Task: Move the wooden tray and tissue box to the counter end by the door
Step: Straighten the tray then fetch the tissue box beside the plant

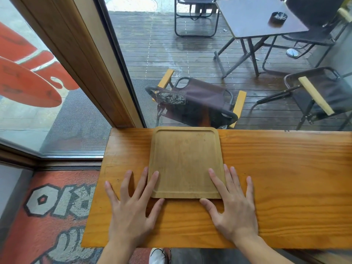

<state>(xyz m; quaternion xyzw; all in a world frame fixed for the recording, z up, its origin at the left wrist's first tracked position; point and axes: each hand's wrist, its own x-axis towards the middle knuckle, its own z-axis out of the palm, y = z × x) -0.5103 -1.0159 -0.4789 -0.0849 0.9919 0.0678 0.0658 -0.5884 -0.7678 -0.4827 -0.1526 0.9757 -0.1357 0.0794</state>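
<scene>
A square light wooden tray (185, 161) with a raised rim lies flat on the orange-brown wooden counter (285, 178), close to the counter's left end and against the window. My left hand (131, 208) rests spread on the counter at the tray's near left corner, one fingertip lying on the tray's edge. At the near right corner my right hand (233, 204) is spread flat, its index finger on the tray. Neither hand grips anything. No tissue box is in view.
The counter's left end (99, 187) drops to a red floor with painted lettering (53, 206). A wooden door frame (76, 60) and glass stand beyond it. Outside the window are folding chairs (200, 103) and a dark table (257, 18) on decking.
</scene>
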